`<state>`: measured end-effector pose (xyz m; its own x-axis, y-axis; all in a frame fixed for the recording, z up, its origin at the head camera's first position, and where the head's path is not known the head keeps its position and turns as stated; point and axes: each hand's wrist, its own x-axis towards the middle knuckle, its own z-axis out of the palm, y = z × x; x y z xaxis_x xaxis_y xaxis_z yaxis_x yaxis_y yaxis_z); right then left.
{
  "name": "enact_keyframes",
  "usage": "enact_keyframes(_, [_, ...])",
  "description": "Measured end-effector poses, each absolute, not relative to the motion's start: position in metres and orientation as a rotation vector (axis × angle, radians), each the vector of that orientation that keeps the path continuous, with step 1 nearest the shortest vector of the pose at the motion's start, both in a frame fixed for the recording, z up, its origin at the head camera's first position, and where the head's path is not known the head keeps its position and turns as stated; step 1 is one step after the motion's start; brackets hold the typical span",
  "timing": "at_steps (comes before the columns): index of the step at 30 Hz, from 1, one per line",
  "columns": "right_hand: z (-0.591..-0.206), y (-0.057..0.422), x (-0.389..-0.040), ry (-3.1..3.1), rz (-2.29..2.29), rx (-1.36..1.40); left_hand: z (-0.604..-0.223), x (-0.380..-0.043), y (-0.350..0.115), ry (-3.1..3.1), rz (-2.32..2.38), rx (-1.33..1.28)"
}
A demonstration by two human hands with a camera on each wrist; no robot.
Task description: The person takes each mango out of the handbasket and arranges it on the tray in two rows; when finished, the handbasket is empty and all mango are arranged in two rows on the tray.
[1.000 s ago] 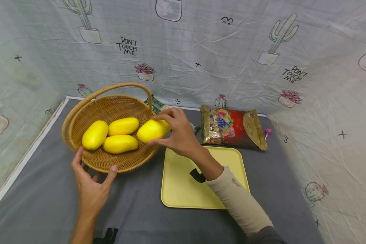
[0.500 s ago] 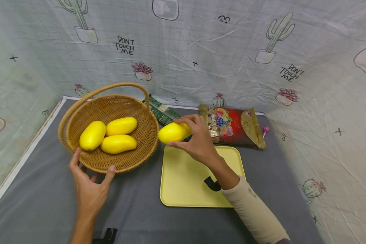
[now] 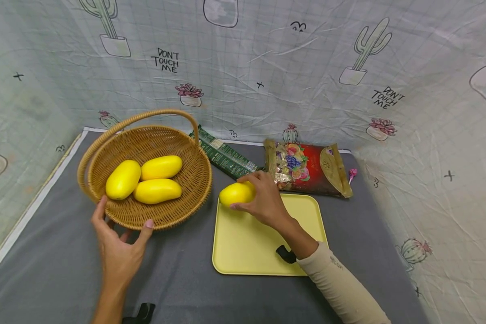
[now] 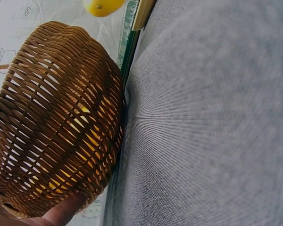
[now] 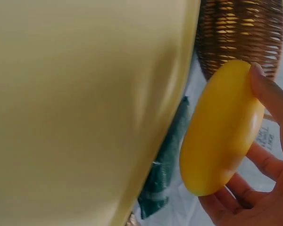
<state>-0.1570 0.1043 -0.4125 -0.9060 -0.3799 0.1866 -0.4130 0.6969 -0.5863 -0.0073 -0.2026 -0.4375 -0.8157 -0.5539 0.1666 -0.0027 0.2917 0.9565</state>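
Observation:
My left hand [image 3: 119, 252] holds the near side of a wicker basket [image 3: 194, 198], thumb at the rim and some fingers hidden beneath it. The basket tilts toward me, its arched handle rising at the back. Inside lie three yellow mangoes, one at the left [image 3: 123, 180] and two stacked beside it [image 3: 161, 167]. My right hand [image 3: 265, 200] pinches another yellow mango [image 3: 236, 194] between thumb and fingers, over the far left corner of a pale yellow tray [image 3: 247, 252]. In the right wrist view this mango [image 5: 221, 127] shows above the tray's edge [image 5: 179, 94].
Behind the tray lies a dark green packet [image 3: 227, 157], partly covered by the basket and right hand. A red and gold bag with fruit pictures [image 3: 308, 168] lies at the back right, beside a pink lollipop [image 3: 352, 173]. A printed curtain [image 3: 243, 58] hangs behind the grey table [image 3: 178, 279].
My right hand has carried the mango out of the basket, rightward and then down over the tray's corner. The green packet shows more fully. My left hand keeps its hold on the basket.

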Motion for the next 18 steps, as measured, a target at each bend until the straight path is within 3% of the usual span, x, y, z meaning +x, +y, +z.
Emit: enact_keyframes(18, [-0.432, 0.093, -0.151, -2.947, 0.724, 0.632, -0.436, -0.008, -0.202, -2.086, -1.564, 0.5])
